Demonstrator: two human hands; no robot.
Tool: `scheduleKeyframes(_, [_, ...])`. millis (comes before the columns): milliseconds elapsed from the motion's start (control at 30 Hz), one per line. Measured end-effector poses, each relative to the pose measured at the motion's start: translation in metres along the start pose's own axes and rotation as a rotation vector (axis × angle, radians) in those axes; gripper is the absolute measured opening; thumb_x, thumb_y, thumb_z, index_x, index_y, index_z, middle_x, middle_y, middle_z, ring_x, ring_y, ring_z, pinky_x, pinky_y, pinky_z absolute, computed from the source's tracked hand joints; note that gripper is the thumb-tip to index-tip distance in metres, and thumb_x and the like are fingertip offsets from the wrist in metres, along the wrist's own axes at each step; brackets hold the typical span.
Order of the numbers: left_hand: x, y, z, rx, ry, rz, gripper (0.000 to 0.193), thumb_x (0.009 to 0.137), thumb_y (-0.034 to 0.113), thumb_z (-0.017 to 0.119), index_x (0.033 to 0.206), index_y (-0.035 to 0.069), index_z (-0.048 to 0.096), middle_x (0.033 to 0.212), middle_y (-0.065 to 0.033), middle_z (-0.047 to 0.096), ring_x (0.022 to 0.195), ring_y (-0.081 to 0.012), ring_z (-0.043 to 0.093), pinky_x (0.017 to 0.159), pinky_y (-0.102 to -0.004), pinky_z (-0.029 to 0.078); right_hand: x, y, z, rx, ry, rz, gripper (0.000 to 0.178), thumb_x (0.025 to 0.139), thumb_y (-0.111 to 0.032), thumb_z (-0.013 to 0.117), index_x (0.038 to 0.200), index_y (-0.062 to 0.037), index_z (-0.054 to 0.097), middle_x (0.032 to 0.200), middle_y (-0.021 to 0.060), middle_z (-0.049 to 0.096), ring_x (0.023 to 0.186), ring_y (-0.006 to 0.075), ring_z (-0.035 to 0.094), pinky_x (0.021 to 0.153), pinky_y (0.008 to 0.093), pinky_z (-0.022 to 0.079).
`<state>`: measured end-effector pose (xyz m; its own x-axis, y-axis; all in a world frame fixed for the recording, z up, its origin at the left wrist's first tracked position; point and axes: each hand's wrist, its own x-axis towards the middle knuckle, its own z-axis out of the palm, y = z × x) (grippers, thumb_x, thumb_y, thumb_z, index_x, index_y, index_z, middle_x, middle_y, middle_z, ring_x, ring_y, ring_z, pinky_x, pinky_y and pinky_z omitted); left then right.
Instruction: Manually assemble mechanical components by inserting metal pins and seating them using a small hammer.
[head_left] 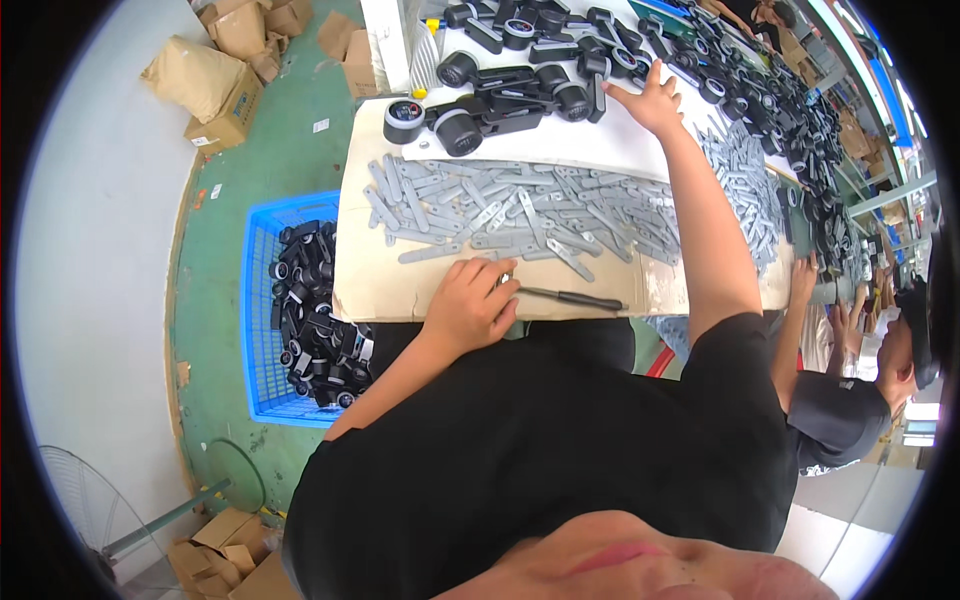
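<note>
My left hand [470, 308] rests at the near edge of the cardboard-covered table with its fingers curled closed. A small shiny bit shows at its fingertips, but what it holds is mostly hidden. Right beside those fingers lies a slim tool with a black handle [590, 300], its thin end reaching to the hand. My right arm stretches far forward, and my right hand [655, 105] is open, fingers spread, by the pile of black parts with round ends [510, 95]. Between the hands, many flat grey plastic strips [520, 205] are spread out.
A blue crate [253, 300] full of similar black parts stands on the floor at left. More grey strips [745, 180] are heaped beyond my right forearm. Cardboard boxes [225, 110] and a fan [85, 500] line the wall. A co-worker in black [840, 415] is at right.
</note>
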<state>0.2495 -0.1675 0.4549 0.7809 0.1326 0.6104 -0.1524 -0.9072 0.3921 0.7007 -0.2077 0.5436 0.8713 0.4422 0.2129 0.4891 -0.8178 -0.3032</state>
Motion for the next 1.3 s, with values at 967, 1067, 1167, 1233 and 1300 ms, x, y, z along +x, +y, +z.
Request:
scheduleKeyframes(967, [0.015,-0.016,-0.010,-0.256,-0.122,-0.206,0.030,0.072,0.011,0.083,0.098,0.009,0.067,0.126,-0.0078,0.068,0.102,-0.0299,0.064,0.082,-0.0434,0.048,0.264,-0.046,0.128,0.139,0.699,-0.367,0.058,0.095,-0.058,0.066,0.132,-0.0142,0.072,0.141,0.0213,0.062,0.131,0.0429,0.057,0.113,0.0532,0.044])
scheduleKeyframes(1067, [0.020,-0.012,-0.013,-0.253,-0.172,-0.207,0.046,0.071,0.014,0.086,0.113,0.007,0.068,0.130,-0.0090,0.065,0.107,-0.0311,0.061,0.087,-0.0436,0.048,0.219,-0.051,0.101,0.280,0.630,-0.605,0.043,0.090,-0.035,0.078,0.126,-0.0119,0.074,0.132,0.0198,0.067,0.123,0.0360,0.062,0.105,0.0458,0.051])
scheduleKeyframes(1167, [0.016,-0.008,-0.016,-0.223,-0.198,-0.166,0.056,0.072,0.017,0.088,0.122,0.005,0.067,0.131,-0.0088,0.065,0.109,-0.0311,0.059,0.090,-0.0429,0.048,0.062,-0.095,0.026,0.710,0.288,-0.654,0.025,0.099,-0.016,0.071,0.122,-0.0063,0.074,0.113,0.0099,0.073,0.105,0.0191,0.066,0.093,0.0287,0.053])
scheduleKeyframes(1233, [0.018,-0.010,-0.009,-0.220,-0.168,-0.092,0.051,0.074,0.014,0.086,0.121,0.003,0.068,0.125,-0.0103,0.068,0.104,-0.0314,0.061,0.088,-0.0422,0.051,-0.045,-0.086,-0.030,0.771,0.148,-0.824,0.008,0.100,-0.002,0.067,0.105,-0.0003,0.072,0.097,0.0051,0.074,0.081,0.0127,0.065,0.077,0.0267,0.053])
scheduleKeyframes(1300, [0.005,-0.008,-0.004,-0.163,-0.078,-0.113,0.048,0.076,0.011,0.082,0.121,0.002,0.067,0.119,-0.0104,0.069,0.102,-0.0308,0.063,0.087,-0.0410,0.054,-0.138,-0.082,-0.058,0.679,-0.048,-1.070,0.019,0.085,0.005,0.071,0.103,-0.0020,0.072,0.096,0.0103,0.073,0.086,0.0250,0.069,0.078,0.0338,0.055])
